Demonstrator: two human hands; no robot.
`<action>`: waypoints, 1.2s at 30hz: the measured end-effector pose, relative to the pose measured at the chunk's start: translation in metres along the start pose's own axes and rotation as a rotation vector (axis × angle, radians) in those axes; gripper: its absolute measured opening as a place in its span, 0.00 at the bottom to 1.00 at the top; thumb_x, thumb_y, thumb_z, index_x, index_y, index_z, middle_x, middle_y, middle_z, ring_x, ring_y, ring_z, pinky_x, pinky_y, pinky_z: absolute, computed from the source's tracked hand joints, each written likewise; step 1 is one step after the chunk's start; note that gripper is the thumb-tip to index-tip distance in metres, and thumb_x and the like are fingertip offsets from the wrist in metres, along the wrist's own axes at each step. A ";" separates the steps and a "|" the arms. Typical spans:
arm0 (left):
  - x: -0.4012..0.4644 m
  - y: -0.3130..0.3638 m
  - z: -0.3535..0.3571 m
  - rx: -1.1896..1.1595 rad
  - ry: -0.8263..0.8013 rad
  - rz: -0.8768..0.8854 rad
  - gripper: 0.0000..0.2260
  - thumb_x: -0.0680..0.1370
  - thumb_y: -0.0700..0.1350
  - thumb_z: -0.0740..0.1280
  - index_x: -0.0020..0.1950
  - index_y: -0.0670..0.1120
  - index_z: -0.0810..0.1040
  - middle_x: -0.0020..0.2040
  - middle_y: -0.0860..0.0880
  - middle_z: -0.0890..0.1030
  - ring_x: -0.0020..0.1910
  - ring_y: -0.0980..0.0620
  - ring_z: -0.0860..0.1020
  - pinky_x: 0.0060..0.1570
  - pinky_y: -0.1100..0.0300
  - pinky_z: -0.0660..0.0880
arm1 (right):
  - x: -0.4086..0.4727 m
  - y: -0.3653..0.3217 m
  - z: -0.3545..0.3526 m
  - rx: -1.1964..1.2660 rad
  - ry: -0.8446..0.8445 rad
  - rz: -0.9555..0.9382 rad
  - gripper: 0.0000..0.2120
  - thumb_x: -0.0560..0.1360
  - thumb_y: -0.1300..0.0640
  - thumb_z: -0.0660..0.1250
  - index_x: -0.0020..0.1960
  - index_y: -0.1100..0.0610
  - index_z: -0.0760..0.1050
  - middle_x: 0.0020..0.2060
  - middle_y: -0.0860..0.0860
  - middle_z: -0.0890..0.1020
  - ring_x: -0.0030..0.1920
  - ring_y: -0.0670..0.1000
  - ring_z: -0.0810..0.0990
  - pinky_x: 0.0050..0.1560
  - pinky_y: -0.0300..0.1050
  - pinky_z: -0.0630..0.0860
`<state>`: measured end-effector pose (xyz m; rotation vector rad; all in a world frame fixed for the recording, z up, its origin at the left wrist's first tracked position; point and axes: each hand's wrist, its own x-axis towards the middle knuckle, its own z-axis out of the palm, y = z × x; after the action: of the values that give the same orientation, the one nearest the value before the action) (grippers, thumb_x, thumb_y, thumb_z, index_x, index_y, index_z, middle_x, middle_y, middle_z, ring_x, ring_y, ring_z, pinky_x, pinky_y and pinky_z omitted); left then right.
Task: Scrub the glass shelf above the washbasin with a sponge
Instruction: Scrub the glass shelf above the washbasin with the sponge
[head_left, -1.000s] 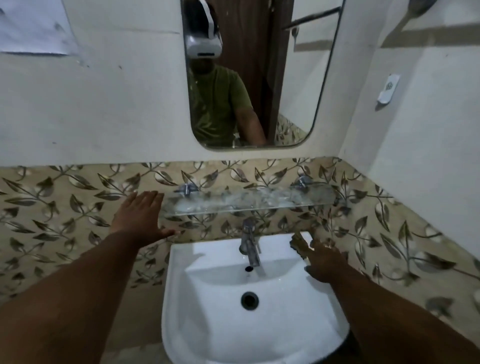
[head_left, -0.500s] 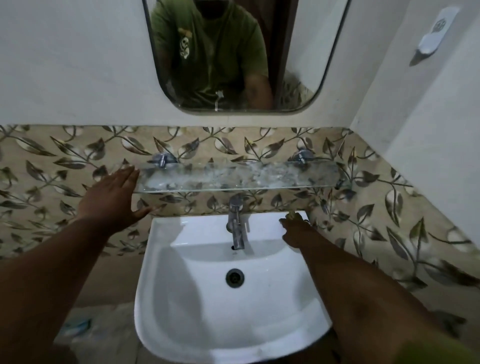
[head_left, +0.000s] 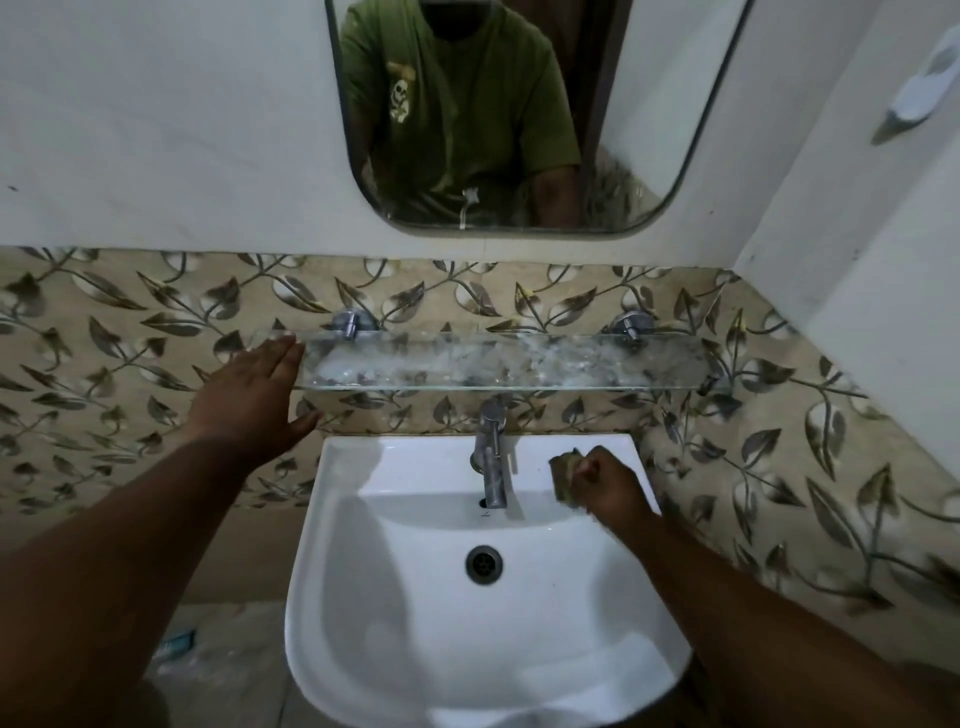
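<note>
The streaky glass shelf (head_left: 498, 361) runs across the far wall above the washbasin (head_left: 467, 597). The left hand (head_left: 249, 400), flat and empty, braces its left end; the right hand (head_left: 610, 488) clenches the sponge (head_left: 563, 470) on the basin's far-right rim. Best lift the sponge flat onto the glass and press lightly, keeping the brace.

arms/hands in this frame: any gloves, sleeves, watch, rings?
Both forearms are bare to the frame edge, with no sleeves showing on them. Left hand and right hand: no gloves, no watch or wristband. No ring shows. The mirror reflects a short-sleeved green T-shirt with a pale skull print.
</note>
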<state>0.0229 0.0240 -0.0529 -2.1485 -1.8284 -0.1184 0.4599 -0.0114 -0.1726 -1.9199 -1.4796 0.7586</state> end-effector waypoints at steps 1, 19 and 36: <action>-0.001 0.000 -0.001 -0.009 0.000 0.003 0.42 0.70 0.63 0.68 0.77 0.42 0.59 0.77 0.42 0.64 0.74 0.43 0.65 0.71 0.48 0.61 | -0.022 -0.009 0.005 0.145 -0.008 0.039 0.09 0.77 0.65 0.66 0.40 0.61 0.68 0.30 0.55 0.73 0.24 0.43 0.73 0.26 0.38 0.71; -0.004 -0.013 0.007 -0.114 0.013 0.085 0.43 0.72 0.65 0.61 0.79 0.43 0.51 0.79 0.43 0.57 0.77 0.45 0.57 0.75 0.51 0.55 | -0.094 -0.292 0.031 1.095 -0.327 0.176 0.13 0.72 0.72 0.55 0.52 0.65 0.74 0.38 0.61 0.79 0.35 0.57 0.79 0.34 0.49 0.77; -0.002 -0.010 0.010 -0.085 0.010 0.049 0.44 0.74 0.62 0.60 0.79 0.41 0.42 0.80 0.42 0.51 0.79 0.47 0.50 0.76 0.51 0.51 | -0.023 -0.317 0.091 -0.378 -0.034 -0.619 0.20 0.75 0.52 0.66 0.67 0.45 0.74 0.59 0.49 0.82 0.56 0.53 0.80 0.51 0.47 0.78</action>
<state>0.0111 0.0267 -0.0614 -2.2441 -1.7946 -0.1987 0.1865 0.0409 0.0056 -1.5389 -2.2017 0.2373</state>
